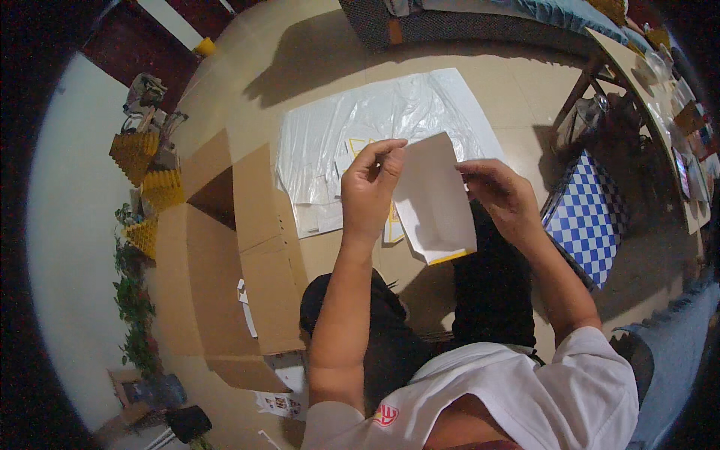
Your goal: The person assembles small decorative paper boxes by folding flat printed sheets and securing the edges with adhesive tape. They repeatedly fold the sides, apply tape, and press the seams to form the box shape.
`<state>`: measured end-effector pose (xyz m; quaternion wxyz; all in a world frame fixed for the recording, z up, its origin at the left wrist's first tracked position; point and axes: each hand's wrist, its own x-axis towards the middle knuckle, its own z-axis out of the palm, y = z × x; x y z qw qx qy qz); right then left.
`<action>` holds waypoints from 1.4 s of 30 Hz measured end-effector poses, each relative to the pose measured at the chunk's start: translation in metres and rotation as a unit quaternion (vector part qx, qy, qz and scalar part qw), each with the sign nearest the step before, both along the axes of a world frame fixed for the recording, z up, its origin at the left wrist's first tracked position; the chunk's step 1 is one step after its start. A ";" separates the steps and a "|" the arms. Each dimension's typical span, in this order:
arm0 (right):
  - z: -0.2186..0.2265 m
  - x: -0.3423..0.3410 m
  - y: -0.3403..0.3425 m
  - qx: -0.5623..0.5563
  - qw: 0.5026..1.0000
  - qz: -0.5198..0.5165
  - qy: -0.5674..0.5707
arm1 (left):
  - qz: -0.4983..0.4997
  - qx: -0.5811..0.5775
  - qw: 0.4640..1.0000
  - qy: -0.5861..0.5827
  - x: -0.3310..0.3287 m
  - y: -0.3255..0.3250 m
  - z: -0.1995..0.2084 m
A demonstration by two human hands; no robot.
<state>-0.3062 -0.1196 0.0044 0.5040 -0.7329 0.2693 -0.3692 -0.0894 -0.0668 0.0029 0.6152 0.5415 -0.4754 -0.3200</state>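
A white paper box (435, 206) with a yellow edge at its near end is held up over my knees. Its inside faces me. My left hand (371, 176) pinches the box's far left corner between thumb and fingers. My right hand (501, 193) is closed at the far right edge of the box, fingertips against its side wall. Beyond the box, a white board or stack (315, 135) wrapped in clear plastic lies on the floor. Flat white pieces with yellow markings (393, 231) lie on it and by its near edge, partly hidden by my left hand and the box.
A large open cardboard box (214, 281) stands to my left, with a white paper scrap (247, 309) on it. On the right are a blue-and-white checkered container (585, 221) and a cluttered table (660, 127). A sofa (480, 22) stands at the back; a leafy plant (131, 300) lines the left wall.
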 end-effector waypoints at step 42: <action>-0.039 0.046 -0.028 0.066 0.982 -0.035 -0.174 | 0.034 0.063 0.992 0.105 -0.032 -0.007 0.009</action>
